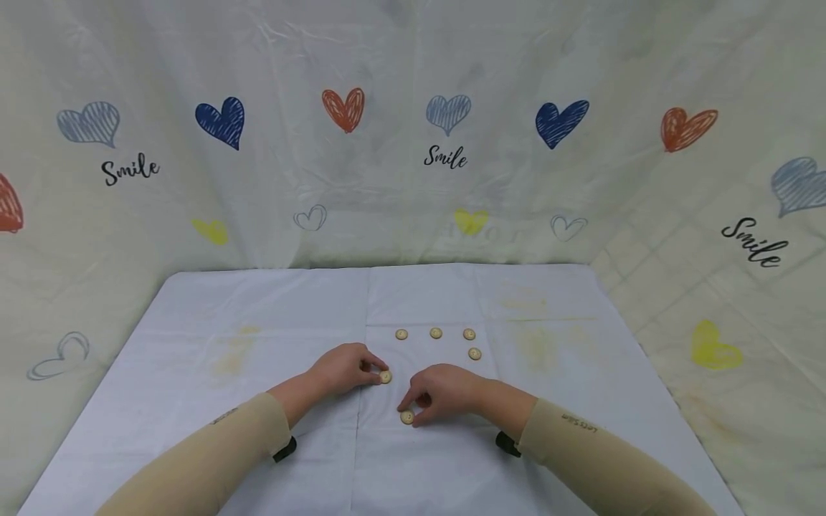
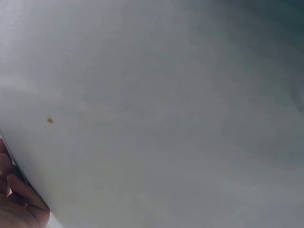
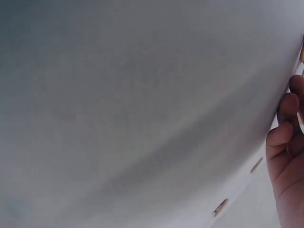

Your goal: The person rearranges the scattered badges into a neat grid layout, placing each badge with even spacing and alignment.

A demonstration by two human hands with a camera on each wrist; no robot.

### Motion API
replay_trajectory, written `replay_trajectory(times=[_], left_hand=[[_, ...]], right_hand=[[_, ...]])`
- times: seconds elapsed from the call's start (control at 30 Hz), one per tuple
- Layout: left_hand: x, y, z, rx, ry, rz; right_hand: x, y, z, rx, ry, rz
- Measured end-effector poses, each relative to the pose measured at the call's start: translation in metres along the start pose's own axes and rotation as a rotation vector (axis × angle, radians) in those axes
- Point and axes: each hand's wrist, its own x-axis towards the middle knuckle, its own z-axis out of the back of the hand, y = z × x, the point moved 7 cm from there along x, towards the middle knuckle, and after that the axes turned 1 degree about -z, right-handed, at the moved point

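Note:
In the head view, my left hand (image 1: pixel 344 367) pinches a round beige button (image 1: pixel 385 377) between thumb and fingertips, low over the white cloth. Closer to me, the thumb and index finger of my right hand (image 1: pixel 448 392) are at the two sides of another beige button (image 1: pixel 407 417). Beyond the hands, three like buttons lie in a row: a left one (image 1: pixel 401 334), a middle one (image 1: pixel 436 333) and a right one (image 1: pixel 469 334). One more button (image 1: pixel 475 354) is just below the right one. Each wrist view catches only curled fingers at its edge; the held buttons cannot be made out there.
A white cloth (image 1: pixel 290 308) with folds and faint yellowish stains covers the table. Behind it and at both sides hangs a pale curtain (image 1: pixel 387 186) printed with hearts and "Smile". Dark bands (image 1: pixel 285 449) show at the wrists.

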Motion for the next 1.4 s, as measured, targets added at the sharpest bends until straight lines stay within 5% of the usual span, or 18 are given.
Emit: replay_trajectory(times=[0.33, 0.83, 1.4], left_hand=[[0.0, -0.002, 0.0, 0.003, 0.01, -0.027], [-0.001, -0.002, 0.002, -0.008, 0.014, -0.008], [-0.001, 0.0, -0.001, -0.012, 0.018, 0.007]], right_hand=[[-0.002, 0.006, 0.002, -0.079, -0.023, 0.057], [-0.006, -0.003, 0.018, 0.015, -0.075, 0.052], [-0.018, -0.063, 0.048, 0.089, -0.139, -0.201]])
